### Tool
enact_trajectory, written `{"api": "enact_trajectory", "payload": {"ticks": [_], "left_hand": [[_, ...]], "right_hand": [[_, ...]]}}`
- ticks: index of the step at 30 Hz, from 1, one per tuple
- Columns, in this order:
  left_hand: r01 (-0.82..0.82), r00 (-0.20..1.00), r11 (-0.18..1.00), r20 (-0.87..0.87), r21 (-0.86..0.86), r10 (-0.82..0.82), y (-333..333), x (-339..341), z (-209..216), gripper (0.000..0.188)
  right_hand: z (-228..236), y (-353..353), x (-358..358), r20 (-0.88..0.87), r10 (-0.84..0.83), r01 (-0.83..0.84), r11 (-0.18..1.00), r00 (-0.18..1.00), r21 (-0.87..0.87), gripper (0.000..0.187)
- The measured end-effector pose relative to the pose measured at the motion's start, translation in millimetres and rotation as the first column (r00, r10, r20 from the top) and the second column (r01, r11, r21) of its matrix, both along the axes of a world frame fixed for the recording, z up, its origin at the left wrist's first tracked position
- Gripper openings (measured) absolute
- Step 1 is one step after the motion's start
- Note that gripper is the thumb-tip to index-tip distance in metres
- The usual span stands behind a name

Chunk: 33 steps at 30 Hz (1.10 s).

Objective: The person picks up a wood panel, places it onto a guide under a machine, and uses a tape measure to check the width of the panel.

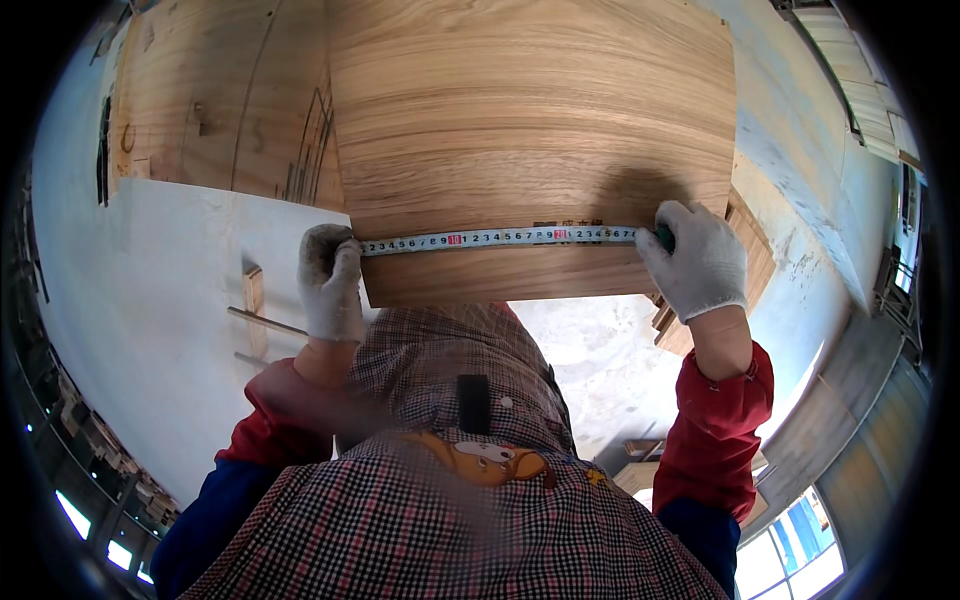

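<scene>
A tape measure [500, 238] is stretched straight across the near part of a wood-grained board [530, 120], roughly parallel to its near edge. My left hand [331, 280], in a white work glove with dark grimy fingers, pinches the tape's end at the board's left edge. At the other end my right hand [697, 258], also gloved in white, is closed round the tape's dark green case, which is mostly hidden by the fingers. Dark printing on the board lies partly under the tape.
A larger plywood sheet [215, 100] with dark marks lies to the left of the board. Wooden strips [265, 320] rest on the pale floor [150, 300] at left. More boards [750, 235] lie lower at right. My checked apron [450, 520] is close to the board's near edge.
</scene>
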State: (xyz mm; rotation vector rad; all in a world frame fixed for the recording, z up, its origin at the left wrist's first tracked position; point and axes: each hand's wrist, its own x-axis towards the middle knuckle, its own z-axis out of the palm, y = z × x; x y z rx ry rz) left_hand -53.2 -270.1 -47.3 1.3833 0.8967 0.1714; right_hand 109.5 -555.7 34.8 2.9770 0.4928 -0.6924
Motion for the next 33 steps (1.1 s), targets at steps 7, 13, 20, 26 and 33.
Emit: {"api": "enact_trajectory", "payload": {"ticks": [7,13,20,26,33], "left_hand": [[-0.01,0.997,1.0,0.072,-0.02,0.011,-0.7,-1.3,-6.4,0.012],[0.08,0.993,0.996,0.079,0.05,-0.084,0.5,-3.5,-8.8,0.011],[0.141,0.982,0.984,0.142,-0.108,-0.125,15.4,-4.1,6.3,0.013],[0.274,0.884,0.793,0.182,0.543,-0.43,46.4,7.4,27.2,0.024],[0.59,0.314,0.392,0.247,0.705,-0.917,67.6,22.3,78.0,0.064]], "right_hand": [[2.4,0.3,-1.4,-0.006,-0.018,0.018,0.999,1.0,-0.029,0.023],[3.5,-0.8,-5.8,0.05,-0.01,0.01,1.0,0.999,0.004,0.023],[10.5,18.1,-21.9,-0.039,-0.142,0.147,0.978,0.989,0.147,0.024],[-0.7,67.7,-67.6,-0.454,-0.298,0.507,0.73,0.839,0.458,0.024],[8.2,186.5,-121.6,-0.733,-0.052,0.729,-0.075,0.679,0.68,0.063]]}}
